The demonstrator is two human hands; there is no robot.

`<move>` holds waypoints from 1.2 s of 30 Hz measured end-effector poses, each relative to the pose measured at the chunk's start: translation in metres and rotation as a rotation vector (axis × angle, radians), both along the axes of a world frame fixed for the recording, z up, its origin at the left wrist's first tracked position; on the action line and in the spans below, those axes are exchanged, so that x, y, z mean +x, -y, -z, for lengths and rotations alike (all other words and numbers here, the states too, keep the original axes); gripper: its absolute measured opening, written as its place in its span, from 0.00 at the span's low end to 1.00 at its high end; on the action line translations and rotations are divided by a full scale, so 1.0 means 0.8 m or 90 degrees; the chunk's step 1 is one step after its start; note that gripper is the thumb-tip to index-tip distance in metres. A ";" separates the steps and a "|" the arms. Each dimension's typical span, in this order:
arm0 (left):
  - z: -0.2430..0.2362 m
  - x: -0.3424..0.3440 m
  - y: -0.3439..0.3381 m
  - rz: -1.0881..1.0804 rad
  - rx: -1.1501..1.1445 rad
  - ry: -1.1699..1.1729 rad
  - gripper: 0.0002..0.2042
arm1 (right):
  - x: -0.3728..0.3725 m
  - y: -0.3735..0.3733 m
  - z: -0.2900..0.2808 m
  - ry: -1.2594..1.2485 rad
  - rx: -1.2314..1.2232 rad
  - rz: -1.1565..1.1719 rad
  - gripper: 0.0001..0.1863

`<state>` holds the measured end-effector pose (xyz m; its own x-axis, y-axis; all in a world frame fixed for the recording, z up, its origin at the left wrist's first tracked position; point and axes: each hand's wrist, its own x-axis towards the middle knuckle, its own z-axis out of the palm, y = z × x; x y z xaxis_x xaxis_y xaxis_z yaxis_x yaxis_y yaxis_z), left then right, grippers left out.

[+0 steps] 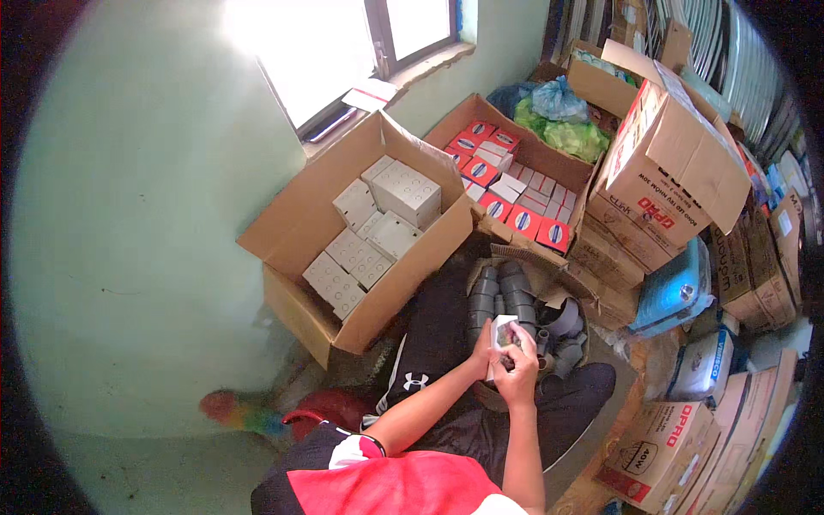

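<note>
White box (503, 326) held by left grip (481, 359), right grip (518, 369); grey fittings (517, 292) crowd just beyond, carton (412, 287) leftward.

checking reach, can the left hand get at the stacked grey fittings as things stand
Probably yes: the stacked grey fittings lie close to the left hand with nothing visible between, though it seems occupied with a small white box.

Junction boxes (396, 236) sit in one carton (292, 230), small boxes (522, 223) in another (461, 114) to its right. Pipe fittings (484, 293) lie nearer the person (390, 482).
</note>
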<state>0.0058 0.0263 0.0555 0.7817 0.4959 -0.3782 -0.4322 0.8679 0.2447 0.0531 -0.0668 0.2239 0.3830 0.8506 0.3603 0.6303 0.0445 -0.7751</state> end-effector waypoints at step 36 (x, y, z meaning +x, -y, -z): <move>-0.009 -0.025 0.009 -0.056 0.023 -0.291 0.28 | 0.004 0.032 0.001 0.051 0.000 -0.024 0.12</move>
<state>-0.0143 0.0187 0.0626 0.4934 0.5723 -0.6549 -0.3445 0.8200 0.4571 0.0566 -0.0924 0.2228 0.3201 0.8640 0.3886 0.6885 0.0695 -0.7219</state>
